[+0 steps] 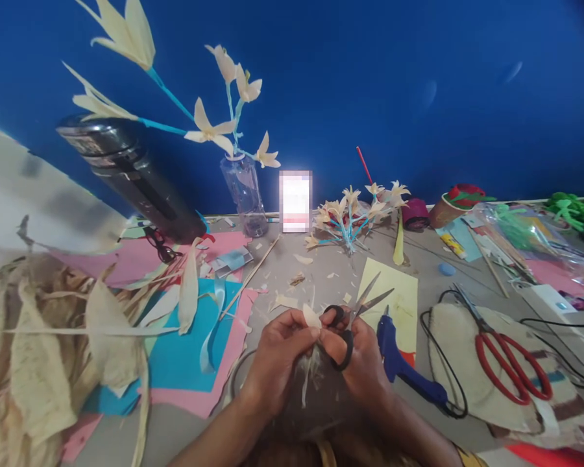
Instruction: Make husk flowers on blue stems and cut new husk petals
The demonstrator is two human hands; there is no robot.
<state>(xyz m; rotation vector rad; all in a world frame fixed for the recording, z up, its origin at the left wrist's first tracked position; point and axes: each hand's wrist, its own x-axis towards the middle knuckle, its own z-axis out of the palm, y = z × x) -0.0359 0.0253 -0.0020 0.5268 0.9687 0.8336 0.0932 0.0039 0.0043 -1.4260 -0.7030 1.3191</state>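
Note:
Near the middle of the table, my left hand [282, 347] pinches a small pale husk petal [312, 316] between thumb and fingers. My right hand [357, 357] touches the petal's right side with its fingertips. Black-handled scissors [346, 321] hang on the fingers of my right hand, their blades parted and pointing up and right. Thin pale fibres [305, 383] dangle below the fingertips. A blue glue gun [403, 366] lies just right of my right hand, beside a yellow paper sheet [399, 292].
Dried husks [43, 350] and blue paper [189, 363] lie left. Behind stand a dark flask [141, 181], a clear bottle with husk flowers [246, 194] and a lit, blurred screen [296, 201]. A flower bunch [350, 220] is back right; red-handled scissors [511, 363] rest on cloth.

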